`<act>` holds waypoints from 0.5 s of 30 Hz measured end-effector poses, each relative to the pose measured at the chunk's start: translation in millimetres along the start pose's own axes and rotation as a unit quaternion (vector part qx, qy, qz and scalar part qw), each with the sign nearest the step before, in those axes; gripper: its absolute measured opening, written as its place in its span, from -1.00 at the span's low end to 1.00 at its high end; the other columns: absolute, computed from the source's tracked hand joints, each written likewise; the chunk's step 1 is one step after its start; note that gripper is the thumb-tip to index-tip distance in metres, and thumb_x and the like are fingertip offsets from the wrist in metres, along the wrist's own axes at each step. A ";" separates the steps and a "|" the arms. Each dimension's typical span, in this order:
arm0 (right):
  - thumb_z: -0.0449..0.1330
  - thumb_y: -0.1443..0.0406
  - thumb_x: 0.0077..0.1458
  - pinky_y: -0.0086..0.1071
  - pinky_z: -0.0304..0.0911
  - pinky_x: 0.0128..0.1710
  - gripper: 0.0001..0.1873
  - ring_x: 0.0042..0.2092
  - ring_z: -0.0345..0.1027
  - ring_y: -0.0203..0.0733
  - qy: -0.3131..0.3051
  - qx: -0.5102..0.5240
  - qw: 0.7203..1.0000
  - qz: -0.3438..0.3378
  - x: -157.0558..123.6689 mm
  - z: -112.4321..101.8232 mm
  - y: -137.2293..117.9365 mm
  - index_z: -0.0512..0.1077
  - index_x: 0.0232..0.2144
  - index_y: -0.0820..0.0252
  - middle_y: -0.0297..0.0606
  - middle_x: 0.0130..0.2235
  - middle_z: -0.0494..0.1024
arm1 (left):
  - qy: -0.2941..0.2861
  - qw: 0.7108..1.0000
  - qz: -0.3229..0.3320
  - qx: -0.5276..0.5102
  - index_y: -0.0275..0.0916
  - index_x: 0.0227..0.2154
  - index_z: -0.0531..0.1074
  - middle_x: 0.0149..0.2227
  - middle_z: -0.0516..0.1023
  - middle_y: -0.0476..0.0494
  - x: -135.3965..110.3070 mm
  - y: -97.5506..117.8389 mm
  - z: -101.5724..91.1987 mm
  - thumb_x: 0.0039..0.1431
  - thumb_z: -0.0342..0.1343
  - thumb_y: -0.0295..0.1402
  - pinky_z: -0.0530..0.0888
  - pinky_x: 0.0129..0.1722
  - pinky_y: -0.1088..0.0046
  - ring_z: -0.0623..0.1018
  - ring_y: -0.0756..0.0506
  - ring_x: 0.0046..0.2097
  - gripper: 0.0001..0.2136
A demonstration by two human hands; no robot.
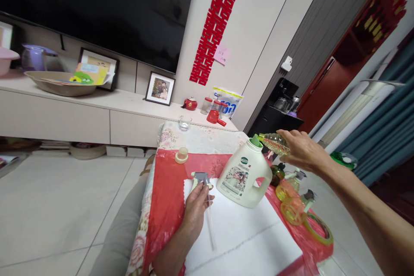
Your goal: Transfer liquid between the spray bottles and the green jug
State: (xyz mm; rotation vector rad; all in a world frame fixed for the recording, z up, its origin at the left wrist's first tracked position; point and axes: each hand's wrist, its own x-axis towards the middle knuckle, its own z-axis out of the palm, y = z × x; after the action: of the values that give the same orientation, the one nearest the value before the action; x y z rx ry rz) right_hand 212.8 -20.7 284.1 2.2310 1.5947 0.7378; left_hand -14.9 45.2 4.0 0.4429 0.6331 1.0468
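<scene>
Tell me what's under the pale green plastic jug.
The pale green plastic jug stands on a flat white sheet, itself laid over red plastic film. The patch directly beneath the jug's base is covered and cannot be seen.

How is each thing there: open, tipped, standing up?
Pale-green plastic jug: upright, uncapped.
Clear patterned bottle: tilted, in the right hand.
Grey plastic spray head: detached, in the left hand.
Round pale plastic cap: off, on red plastic sheeting.
Wide black television: screen dark.
Clear glass mug: upright.
</scene>
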 end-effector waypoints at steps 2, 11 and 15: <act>0.21 0.22 0.00 -0.35 0.12 -0.21 -0.19 -0.09 0.16 -0.07 0.002 -0.004 1.000 -0.002 0.3 -0.9 0.1 0.11 0.30 0.10 -0.11 -0.01 0.29 | 0.000 1.000 -0.002 -0.001 -0.23 -0.23 0.52 -0.18 0.57 -0.11 0.2 0.0 -0.1 -0.32 0.46 -0.10 0.42 -0.31 0.46 0.54 0.02 -0.40 -0.46; 0.27 0.20 -0.04 -0.34 0.13 -0.22 -0.18 -0.10 0.17 -0.07 0.015 -0.011 1.000 -0.013 4.2 -2.4 1.8 0.16 0.28 0.10 -0.11 -0.02 0.30 | 0.004 1.000 -0.005 -0.006 -0.24 -0.21 0.51 -0.17 0.57 -0.13 0.8 -0.4 -0.4 -0.35 0.48 -0.09 0.42 -0.31 0.46 0.54 0.01 -0.39 -0.42; 0.25 0.18 0.01 -0.35 0.14 -0.23 -0.19 -0.06 0.16 -0.05 0.006 -0.019 1.000 -0.007 2.4 -7.5 -0.4 0.13 0.30 0.08 -0.13 -0.01 0.29 | 0.001 1.000 -0.005 -0.007 -0.24 -0.23 0.51 -0.18 0.56 -0.11 1.1 -1.4 -1.5 -0.37 0.48 -0.06 0.42 -0.31 0.46 0.54 0.01 -0.39 -0.41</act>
State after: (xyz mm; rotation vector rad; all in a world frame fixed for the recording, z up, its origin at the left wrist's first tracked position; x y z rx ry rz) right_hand 208.9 -18.7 290.6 2.1904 1.5878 0.7722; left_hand -14.6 45.7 1.7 0.4265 0.6282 1.0424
